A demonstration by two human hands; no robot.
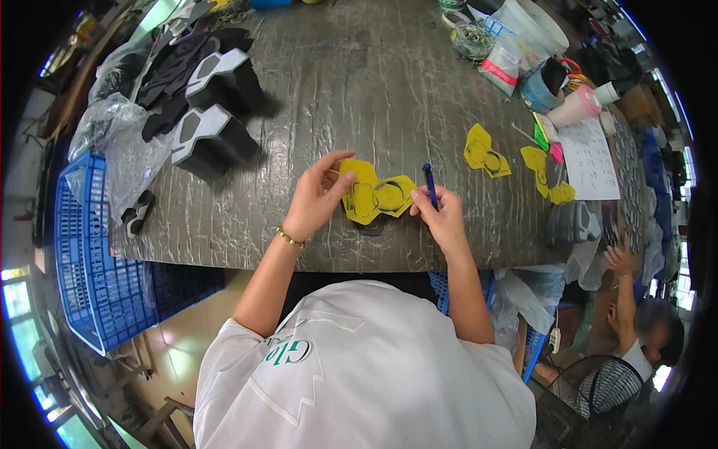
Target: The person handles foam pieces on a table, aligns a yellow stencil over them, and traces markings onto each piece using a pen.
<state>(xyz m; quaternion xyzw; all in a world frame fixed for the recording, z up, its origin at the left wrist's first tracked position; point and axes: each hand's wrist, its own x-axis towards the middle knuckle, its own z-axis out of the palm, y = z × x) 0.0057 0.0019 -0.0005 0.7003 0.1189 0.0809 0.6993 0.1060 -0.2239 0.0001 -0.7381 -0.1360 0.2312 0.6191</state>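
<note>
A yellow template (pixel 365 196) with cut-out shapes and dark markings is held just over the near part of the table. My left hand (pixel 318 196) pinches its left end between thumb and fingers. At its right end, my right hand (pixel 443 217) grips the tip between thumb and finger. That same hand also holds a blue pen (pixel 429 183), which points upward. Below the template a dark flat piece (pixel 369 229) partly shows; most of it is hidden. Two more yellow templates, one nearer (pixel 486 152) and one farther right (pixel 540 170), lie on the table.
Two stacks of dark pieces with pale tops (pixel 212 135) stand at the left, beside plastic bags and black cloth. A blue basket (pixel 84 247) is off the left edge. Tubs, a thread cone (pixel 574 109) and a paper sheet (pixel 591 161) occupy the right. Another person (pixel 622 329) works there.
</note>
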